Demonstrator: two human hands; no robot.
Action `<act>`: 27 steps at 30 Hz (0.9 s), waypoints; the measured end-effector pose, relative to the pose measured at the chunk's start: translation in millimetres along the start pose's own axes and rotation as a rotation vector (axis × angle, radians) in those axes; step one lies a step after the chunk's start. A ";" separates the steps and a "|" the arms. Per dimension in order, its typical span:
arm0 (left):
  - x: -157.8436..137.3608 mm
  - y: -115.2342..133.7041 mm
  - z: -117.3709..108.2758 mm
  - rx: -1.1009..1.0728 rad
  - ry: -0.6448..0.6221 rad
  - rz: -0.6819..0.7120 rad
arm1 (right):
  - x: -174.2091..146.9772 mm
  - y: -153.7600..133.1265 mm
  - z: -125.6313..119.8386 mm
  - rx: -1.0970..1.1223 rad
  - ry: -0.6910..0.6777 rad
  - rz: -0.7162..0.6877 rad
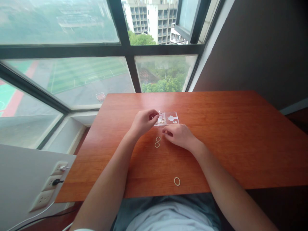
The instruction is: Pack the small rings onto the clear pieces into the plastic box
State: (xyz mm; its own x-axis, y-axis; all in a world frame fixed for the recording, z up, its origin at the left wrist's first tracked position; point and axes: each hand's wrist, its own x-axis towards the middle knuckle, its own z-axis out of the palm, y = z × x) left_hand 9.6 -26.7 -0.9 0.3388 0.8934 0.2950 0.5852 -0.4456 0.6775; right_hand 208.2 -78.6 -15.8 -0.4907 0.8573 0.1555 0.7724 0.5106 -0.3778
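Note:
An open clear plastic case lies on the table, its lid side to the right marked with a white print. Small rings sit in its left half, partly covered by my left hand. The fingers of that hand are curled over the case's left edge, and what they grip is hidden. Just in front of the case, my right hand has thumb and fingers bent together near the tabletop; anything between them is too small to make out. Two pale rings, an upper ring and a lower ring, lie left of it.
Another pale ring lies near the front edge of the brown wooden table. Large windows with dark frames stand behind and to the left. Wall sockets with plugs and cables are at the lower left.

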 end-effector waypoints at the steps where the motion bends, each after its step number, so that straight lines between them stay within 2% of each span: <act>1: 0.0 0.1 -0.1 0.000 0.001 0.001 | -0.2 -2.0 1.3 0.017 -0.005 -0.026; 6: -0.3 0.0 0.3 0.002 -0.007 0.006 | -0.7 -12.7 6.0 0.032 -0.065 -0.100; 15: -0.5 -0.6 1.0 -0.001 -0.030 -0.003 | 0.5 -9.9 -1.4 -0.006 -0.165 0.048; 27: -0.8 0.6 1.4 0.019 -0.030 0.003 | -0.9 -4.9 -8.6 -0.053 -0.146 0.106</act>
State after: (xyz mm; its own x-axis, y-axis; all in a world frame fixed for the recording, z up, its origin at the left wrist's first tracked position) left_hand 10.7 -27.8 -1.7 0.3625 0.8901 0.2762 0.5980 -0.4494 0.6637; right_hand 208.3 -81.3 -6.2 -0.4555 0.8901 -0.0183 0.8413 0.4236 -0.3359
